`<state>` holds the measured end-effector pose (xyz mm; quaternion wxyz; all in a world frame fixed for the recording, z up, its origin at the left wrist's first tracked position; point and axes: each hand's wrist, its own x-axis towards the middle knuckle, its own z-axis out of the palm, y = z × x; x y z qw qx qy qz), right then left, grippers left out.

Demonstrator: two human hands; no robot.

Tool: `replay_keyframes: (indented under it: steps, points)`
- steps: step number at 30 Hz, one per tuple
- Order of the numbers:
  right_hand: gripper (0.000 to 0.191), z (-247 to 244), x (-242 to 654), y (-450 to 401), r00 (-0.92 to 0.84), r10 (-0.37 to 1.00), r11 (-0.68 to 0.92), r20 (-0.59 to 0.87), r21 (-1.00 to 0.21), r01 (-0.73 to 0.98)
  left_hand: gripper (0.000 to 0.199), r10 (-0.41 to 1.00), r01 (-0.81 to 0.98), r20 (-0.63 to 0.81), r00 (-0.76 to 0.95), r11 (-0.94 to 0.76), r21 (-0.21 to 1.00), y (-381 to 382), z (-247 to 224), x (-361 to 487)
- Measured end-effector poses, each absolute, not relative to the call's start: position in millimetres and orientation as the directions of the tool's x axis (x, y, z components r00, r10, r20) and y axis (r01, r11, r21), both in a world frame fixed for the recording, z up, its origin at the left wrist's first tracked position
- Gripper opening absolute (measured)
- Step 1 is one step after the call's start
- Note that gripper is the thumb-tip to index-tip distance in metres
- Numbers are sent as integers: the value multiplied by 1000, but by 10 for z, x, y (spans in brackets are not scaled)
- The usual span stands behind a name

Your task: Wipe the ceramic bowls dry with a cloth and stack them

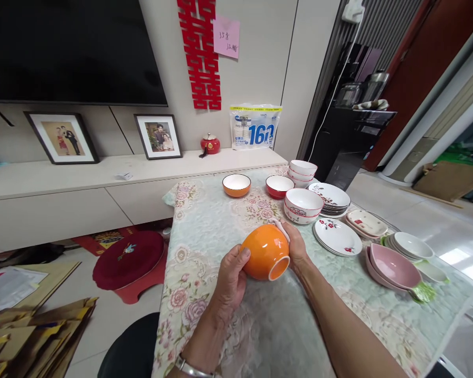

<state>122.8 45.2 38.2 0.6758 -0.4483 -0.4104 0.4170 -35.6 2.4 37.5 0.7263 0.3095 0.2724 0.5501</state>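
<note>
An orange bowl [262, 251] is held tilted on its side above the table, its foot ring toward me. My left hand [233, 270] grips the bowl at its left, thumb on the outside and fingers partly hidden behind. My right hand [294, 241] presses a white cloth [279, 227] against the bowl's right upper side; most of the cloth is hidden by the hand and bowl. Beyond them stand another orange bowl [236, 192] with a white inside, a red bowl [279, 192] and white patterned bowls [302, 212].
On the table's right are stacked dark-rimmed plates [337, 210], flowered plates [337, 242], oval dishes [364, 227], pink leaf-shaped bowls [394, 273] and small white bowls [413, 245]. A flowered cloth [197, 236] covers the table. A red stool [130, 262] stands to the left.
</note>
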Motion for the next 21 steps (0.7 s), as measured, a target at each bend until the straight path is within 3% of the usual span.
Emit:
replay_keyframes:
  steps: [4,7,11,14,16,18,21]
  points:
    - [24,476,1324,388,258,956,192,137,-961,-200,32,952,-522,-47,302,207,827,19,355,-386]
    - [25,563,1335,317,220,922,306,318,-948,88,37,954,-499,-19,301,175,849,12,329,-408]
    - [25,734,1188,157,-67,756,595,651,-641,484,35,963,-550,-2,269,156,820,16,344,-397]
    - [28,838,1011,30,-279,625,715,729,-393,578,26,970,-603,8,243,145,785,28,379,-372]
    - [32,871,936,-12,-370,577,752,728,-297,588,23,972,-622,32,232,123,773,35,392,-359]
    - [33,867,937,2,-400,568,768,719,-287,573,24,972,-630,42,229,116,768,37,392,-354]
    - [31,787,1070,113,-267,665,707,697,-473,526,23,971,-634,13,240,146,759,29,372,-357]
